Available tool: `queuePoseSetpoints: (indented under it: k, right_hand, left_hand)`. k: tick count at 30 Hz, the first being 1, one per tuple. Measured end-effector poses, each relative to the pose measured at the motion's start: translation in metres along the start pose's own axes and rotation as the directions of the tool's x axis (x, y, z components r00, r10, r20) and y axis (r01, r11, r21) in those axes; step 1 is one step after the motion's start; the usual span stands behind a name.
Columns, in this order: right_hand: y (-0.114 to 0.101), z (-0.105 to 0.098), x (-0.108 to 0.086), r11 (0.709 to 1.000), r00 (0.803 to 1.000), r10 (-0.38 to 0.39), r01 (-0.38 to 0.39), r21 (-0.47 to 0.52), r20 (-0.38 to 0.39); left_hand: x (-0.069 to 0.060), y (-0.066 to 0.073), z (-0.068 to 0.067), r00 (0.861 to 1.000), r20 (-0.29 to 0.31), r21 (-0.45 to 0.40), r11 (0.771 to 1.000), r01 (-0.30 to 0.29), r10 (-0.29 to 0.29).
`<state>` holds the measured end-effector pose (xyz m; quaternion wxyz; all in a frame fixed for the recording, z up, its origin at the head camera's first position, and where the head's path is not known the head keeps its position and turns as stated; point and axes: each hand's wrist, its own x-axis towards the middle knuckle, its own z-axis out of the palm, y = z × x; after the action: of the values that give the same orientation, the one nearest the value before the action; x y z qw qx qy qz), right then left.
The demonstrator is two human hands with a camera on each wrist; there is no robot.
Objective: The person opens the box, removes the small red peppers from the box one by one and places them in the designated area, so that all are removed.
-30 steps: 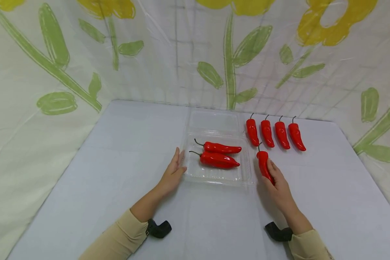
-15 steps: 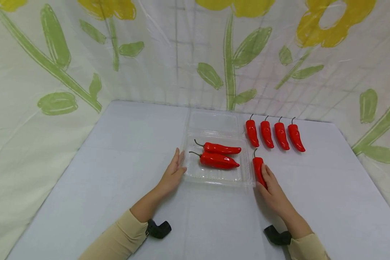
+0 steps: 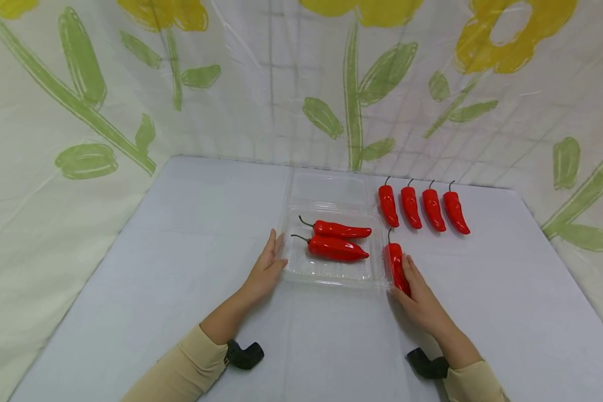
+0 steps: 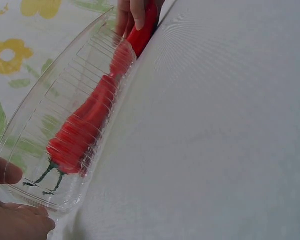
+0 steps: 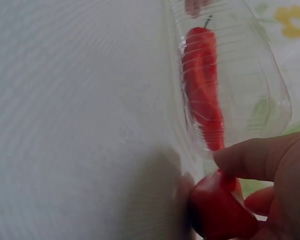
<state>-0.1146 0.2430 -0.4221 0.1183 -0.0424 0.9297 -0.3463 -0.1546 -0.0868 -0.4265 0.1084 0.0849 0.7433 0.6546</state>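
A clear plastic clamshell container (image 3: pixel 326 273) lies with its lid folded back. Inside, two glossy red chili peppers (image 3: pixel 338 248) lie side by side, stems to the left. Along the container's left wall rests my left hand (image 3: pixel 265 271), fingers mostly straight, thumb near the front corner. My right hand (image 3: pixel 416 293) grips another red chili pepper (image 3: pixel 395 262) just beside the container's right edge, its stem pointing away from me. Thumb and fingers pinch this pepper (image 5: pixel 222 207) in the right wrist view. I cannot tell whether it touches the container.
Several more red chili peppers (image 3: pixel 432 209) stand in a row at the back right of the white table (image 3: pixel 206 223), stems toward the back. The transparent lid (image 3: pixel 329 188) reaches near the back edge. A flower-printed sheet (image 3: pixel 251 84) hangs behind the table.
My right hand has brought its chili pepper leftward and slightly toward me, up to the container's right edge. The left hand and the container have stayed in place.
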Motion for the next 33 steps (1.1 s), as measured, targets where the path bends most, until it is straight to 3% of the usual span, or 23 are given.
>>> queuePoseSetpoints:
  k: [15, 21, 28, 33]
  right_hand:
    - [-0.004, 0.000, -0.001, 0.998, 0.998, 0.058, -0.059, -0.017, -0.022]
    - [-0.009, -0.001, -0.004, 0.996, 0.995, 0.073, -0.076, -0.047, -0.065]
    - [-0.017, -0.005, -0.009, 0.995, 0.995, 0.040, -0.047, -0.086, -0.086]
    - [-0.027, -0.018, -0.009, 0.994, 0.992, -0.026, 0.012, -0.106, -0.127]
  left_hand:
    - [-0.001, 0.000, -0.001, 1.000, -0.001, -0.004, 1.000, -0.021, 0.021]
    - [-0.001, -0.001, 0.000, 1.000, 0.002, -0.010, 1.000, -0.022, 0.022]
    - [-0.001, -0.001, 0.000, 0.999, 0.008, -0.013, 0.999, -0.032, 0.032]
    - [-0.001, 0.000, 0.000, 1.000, 0.005, -0.004, 1.000, -0.023, 0.023]
